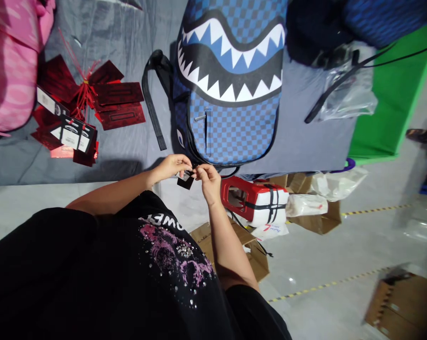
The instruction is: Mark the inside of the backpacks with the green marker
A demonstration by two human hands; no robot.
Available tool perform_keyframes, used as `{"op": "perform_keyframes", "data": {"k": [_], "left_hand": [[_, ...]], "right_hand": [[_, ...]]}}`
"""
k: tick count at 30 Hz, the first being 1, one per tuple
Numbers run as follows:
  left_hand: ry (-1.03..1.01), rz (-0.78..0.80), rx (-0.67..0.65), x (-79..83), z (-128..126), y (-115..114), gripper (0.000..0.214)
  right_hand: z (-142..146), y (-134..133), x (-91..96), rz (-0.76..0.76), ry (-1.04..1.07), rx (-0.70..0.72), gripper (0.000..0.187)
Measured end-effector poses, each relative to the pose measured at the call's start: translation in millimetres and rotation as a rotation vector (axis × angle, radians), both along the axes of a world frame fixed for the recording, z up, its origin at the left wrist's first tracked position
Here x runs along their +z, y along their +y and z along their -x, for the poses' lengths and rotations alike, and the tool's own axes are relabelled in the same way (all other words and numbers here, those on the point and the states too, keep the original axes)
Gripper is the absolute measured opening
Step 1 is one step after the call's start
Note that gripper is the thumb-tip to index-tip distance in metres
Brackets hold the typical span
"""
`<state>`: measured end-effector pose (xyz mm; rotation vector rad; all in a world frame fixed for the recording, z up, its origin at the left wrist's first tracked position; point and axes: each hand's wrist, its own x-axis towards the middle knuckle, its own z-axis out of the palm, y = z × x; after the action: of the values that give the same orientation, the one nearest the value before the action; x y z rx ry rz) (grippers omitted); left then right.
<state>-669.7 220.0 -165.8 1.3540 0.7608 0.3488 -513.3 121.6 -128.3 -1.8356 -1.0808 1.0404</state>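
A blue and black checkered backpack (231,127) with a printed toothed mouth lies on the grey-covered table. At its near edge, my left hand (173,166) and my right hand (209,182) meet with fingertips pinched close together. A small black hang tag (185,181) dangles just below and between the fingers. What the fingertips pinch is too small to make out; a cord of the tag does not show clearly. Left of the backpack lies a bundle of red tags (119,94) on red strings, with a few black-and-white tags (72,133) among them.
A pink bag (11,66) lies at the far left of the table (128,163). Clear plastic packaging (351,89) and a green bin (383,104) are at the right. Below the table edge stand a red stool (240,198) and cardboard boxes (320,219).
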Motion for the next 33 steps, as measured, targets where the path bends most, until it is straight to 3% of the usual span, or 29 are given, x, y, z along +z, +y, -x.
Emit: {"op": "perform_keyframes", "data": {"k": [13, 25, 33], "left_hand": [[0.173, -0.355, -0.215, 12.2, 14, 9, 0.025], [0.428, -0.502, -0.368, 30.3, 8, 10, 0.019], [0.502, -0.583, -0.508, 36.6, -1, 16, 0.015]], "right_hand": [[-3, 8, 12.8, -0.006, -0.25, 0.253, 0.018], [-1, 9, 6.4, -0.002, -0.408, 0.419, 0.017], [0, 11, 1.7, 0.016, -0.439, 0.434, 0.019]]}}
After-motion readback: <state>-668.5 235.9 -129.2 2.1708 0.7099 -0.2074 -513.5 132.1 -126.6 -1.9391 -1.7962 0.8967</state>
